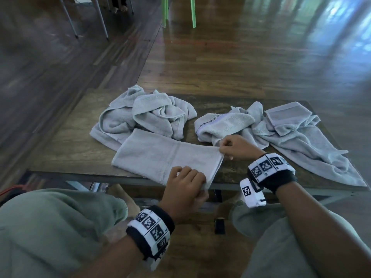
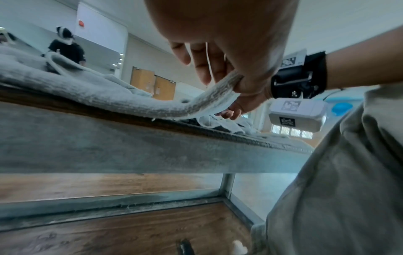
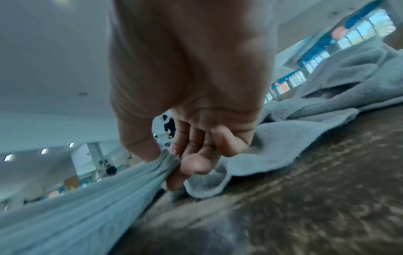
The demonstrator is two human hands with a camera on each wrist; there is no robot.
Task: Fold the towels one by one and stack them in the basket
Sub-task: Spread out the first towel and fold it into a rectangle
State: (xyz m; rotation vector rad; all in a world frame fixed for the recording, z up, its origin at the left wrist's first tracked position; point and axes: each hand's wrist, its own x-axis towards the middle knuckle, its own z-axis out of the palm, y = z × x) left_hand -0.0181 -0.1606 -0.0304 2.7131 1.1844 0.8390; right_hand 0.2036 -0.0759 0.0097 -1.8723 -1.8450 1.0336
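A grey towel (image 1: 156,155) lies flat and folded on the low wooden table (image 1: 66,149), near its front edge. My left hand (image 1: 186,185) grips the towel's near right corner at the table edge; the left wrist view shows the towel edge (image 2: 207,96) pinched between thumb and fingers. My right hand (image 1: 232,146) pinches the far right corner, and in the right wrist view the bunched cloth (image 3: 139,174) runs from thumb and fingers down to the left. No basket is in view.
Two crumpled heaps of grey towels lie behind: one at the back left (image 1: 144,113), one at the back right (image 1: 281,129) spreading to the table's right edge. Green chair legs (image 1: 192,13) stand on the wooden floor beyond. My knees flank the table's front.
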